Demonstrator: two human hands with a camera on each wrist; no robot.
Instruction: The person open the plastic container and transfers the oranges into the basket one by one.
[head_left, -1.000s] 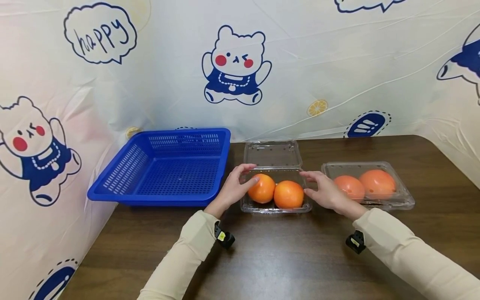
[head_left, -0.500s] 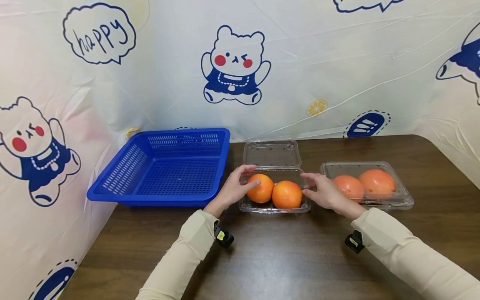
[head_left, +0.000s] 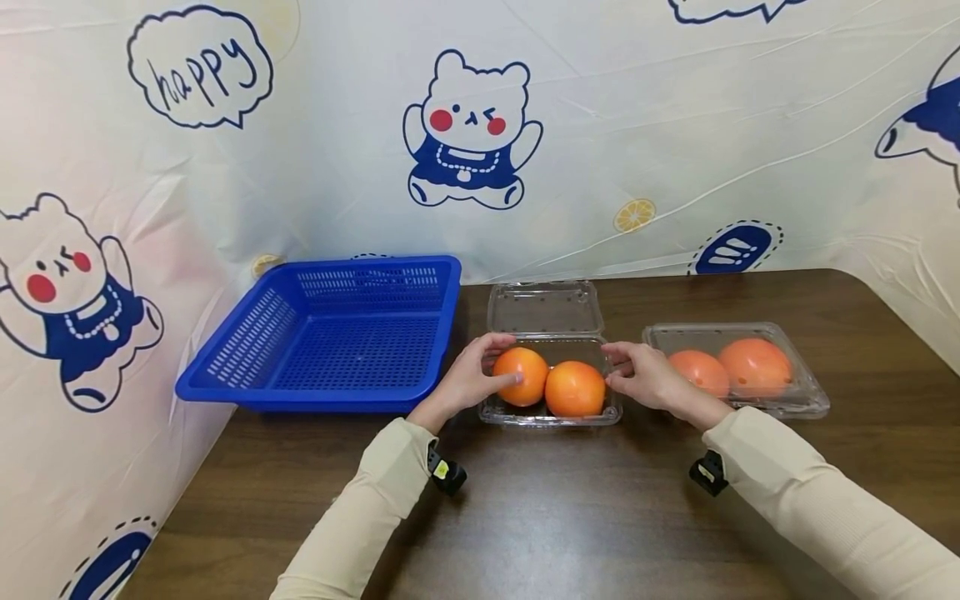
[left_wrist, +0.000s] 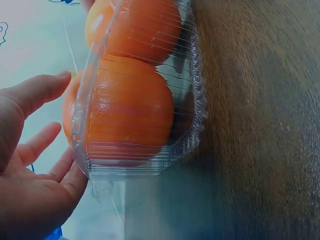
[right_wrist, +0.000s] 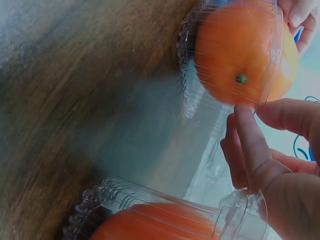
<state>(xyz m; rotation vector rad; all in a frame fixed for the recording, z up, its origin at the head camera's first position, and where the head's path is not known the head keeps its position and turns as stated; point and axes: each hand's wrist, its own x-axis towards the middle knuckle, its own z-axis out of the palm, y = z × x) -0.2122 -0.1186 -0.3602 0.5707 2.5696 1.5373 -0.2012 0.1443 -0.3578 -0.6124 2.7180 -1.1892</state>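
Note:
An open clear plastic clamshell box (head_left: pixel 551 421) stands mid-table, its lid (head_left: pixel 543 308) laid back. Two oranges sit side by side in it, the left orange (head_left: pixel 527 365) and the right orange (head_left: pixel 575 389). My left hand (head_left: pixel 467 379) is at the box's left side, thumb over the left orange and fingers along the rim. In the left wrist view the thumb (left_wrist: pixel 45 90) and fingers are spread apart. My right hand (head_left: pixel 651 377) pinches the box's right edge; in the right wrist view the thumb (right_wrist: pixel 287 115) is at the rim, with fingers outside the wall.
A blue plastic basket (head_left: pixel 360 392) stands at the left. To the right lies a closed clear box (head_left: pixel 798 404) with two larger reddish-orange fruits (head_left: pixel 756 367) inside, close beside my right hand. A printed cloth (head_left: pixel 570 108) hangs behind the wooden table (head_left: pixel 540 517).
My left thumb has moved slightly lower on the left orange. The right thumb has come nearer its fingers at the box's edge. Box and oranges have barely shifted.

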